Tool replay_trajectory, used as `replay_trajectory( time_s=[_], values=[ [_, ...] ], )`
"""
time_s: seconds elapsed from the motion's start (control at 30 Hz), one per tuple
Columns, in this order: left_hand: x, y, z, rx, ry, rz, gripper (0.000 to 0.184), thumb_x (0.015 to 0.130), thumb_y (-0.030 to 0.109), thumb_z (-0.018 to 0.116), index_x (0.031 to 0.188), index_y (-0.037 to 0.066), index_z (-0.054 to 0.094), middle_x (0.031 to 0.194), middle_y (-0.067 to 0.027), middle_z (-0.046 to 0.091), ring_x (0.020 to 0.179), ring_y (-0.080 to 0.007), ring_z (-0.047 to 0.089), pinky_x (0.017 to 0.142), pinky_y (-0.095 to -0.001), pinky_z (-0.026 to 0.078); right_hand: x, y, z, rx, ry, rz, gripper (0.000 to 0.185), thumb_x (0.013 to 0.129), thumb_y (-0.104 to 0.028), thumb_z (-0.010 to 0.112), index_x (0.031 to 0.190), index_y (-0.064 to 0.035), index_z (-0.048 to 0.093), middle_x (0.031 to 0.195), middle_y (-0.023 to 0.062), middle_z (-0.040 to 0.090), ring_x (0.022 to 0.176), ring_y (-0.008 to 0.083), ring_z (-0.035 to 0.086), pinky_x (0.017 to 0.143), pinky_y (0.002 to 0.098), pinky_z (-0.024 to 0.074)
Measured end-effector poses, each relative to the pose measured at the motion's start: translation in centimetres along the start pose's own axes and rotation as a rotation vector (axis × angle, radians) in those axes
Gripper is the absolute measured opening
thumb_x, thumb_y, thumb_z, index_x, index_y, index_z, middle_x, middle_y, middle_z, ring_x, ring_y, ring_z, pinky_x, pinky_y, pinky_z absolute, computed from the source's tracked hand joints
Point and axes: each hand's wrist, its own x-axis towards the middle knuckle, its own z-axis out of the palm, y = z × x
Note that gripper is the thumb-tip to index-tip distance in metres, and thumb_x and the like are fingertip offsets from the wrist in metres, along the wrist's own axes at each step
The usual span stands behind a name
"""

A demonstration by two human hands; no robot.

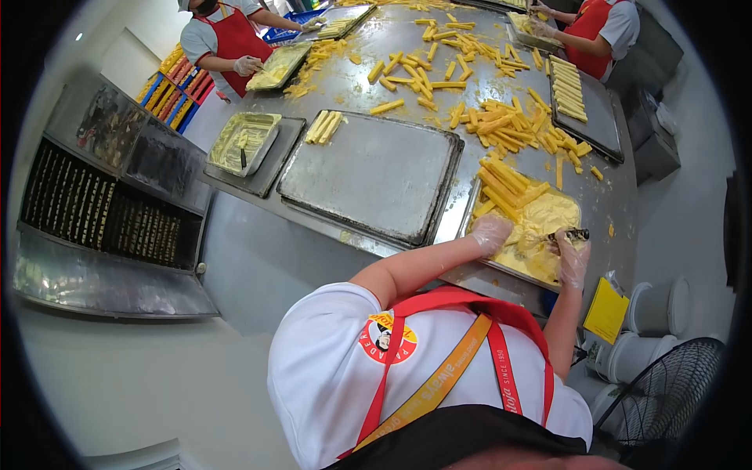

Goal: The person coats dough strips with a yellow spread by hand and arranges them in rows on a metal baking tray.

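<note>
Two hands in clear gloves work at one cream-filled pan. Right hand (572, 258): fingers closed around the dark handle of a tool (578, 234), held over the right side of the pan; its working end cannot be made out. Left hand (492, 233): at the pan's left side, against the cream; its fingertips are hidden, so whether they grip anything cannot be told. Pan (517, 275): at the near edge of the metal table (337, 95), cream (548, 219) spread across it, yellow sticks (501, 184) heaped at its far left end.

Just beyond the pan, loose sticks (501, 125) lie scattered over the tabletop. To the left, a flat dark tray (368, 180) bears a few coated sticks (323, 127) at its far left corner. Farther left, a cream-smeared dish (270, 129) contains a dark-handled utensil (243, 150). At the far right, another tray (599, 117) carries a row of coated pieces (568, 90). Two co-workers in red aprons, also gloved, stand across the table, one far left (235, 43), one far right (591, 39).
</note>
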Motion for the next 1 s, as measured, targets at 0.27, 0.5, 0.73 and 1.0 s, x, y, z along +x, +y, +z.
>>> replay_trajectory(
  time_s=[0.27,0.5,0.73,1.0],
  values=[
    [-2.8,-1.6,-3.1,-0.207,0.168,0.035,0.029,0.072,0.015,0.069,0.098,0.005,0.062,0.091,-0.0174,0.067,0.086,-0.0346,0.066,0.075,-0.0418,0.052,1.3,0.8,-0.4,-0.177,0.106,0.014,0.029,0.083,-0.010,0.072,0.106,-0.0017,0.055,0.087,0.0064,0.063,0.067,0.0139,0.062,0.054,0.0270,0.0524],
    [-9.5,-13.5,-9.7,-0.460,0.455,-0.594,0.037,0.075,0.037,0.076,0.102,0.012,0.069,0.093,-0.0149,0.071,0.083,-0.0311,0.068,0.074,-0.0412,0.053,2.0,3.9,-1.8,-0.204,0.125,-0.088,0.024,0.083,-0.009,0.072,0.099,0.0005,0.057,0.084,0.0073,0.064,0.062,0.0136,0.063,0.054,0.0261,0.0521],
    [-11.0,-35.9,-9.6,0.124,0.903,-0.806,0.031,0.076,0.032,0.070,0.100,0.012,0.068,0.085,-0.0153,0.068,0.083,-0.0316,0.067,0.072,-0.0432,0.052,1.9,4.1,-0.7,-0.162,0.099,-0.140,0.025,0.084,-0.007,0.072,0.102,0.0001,0.057,0.086,0.0072,0.064,0.063,0.0135,0.063,0.054,0.0254,0.0523],
    [-9.6,-42.0,-8.7,0.311,0.722,-0.927,0.028,0.075,0.028,0.066,0.096,0.009,0.068,0.088,-0.0140,0.068,0.086,-0.0302,0.066,0.079,-0.0411,0.052,1.4,3.3,0.4,-0.291,0.085,-0.129,0.020,0.085,-0.008,0.071,0.099,-0.0007,0.059,0.085,0.0074,0.065,0.064,0.0146,0.064,0.054,0.0257,0.0532]
  ],
)
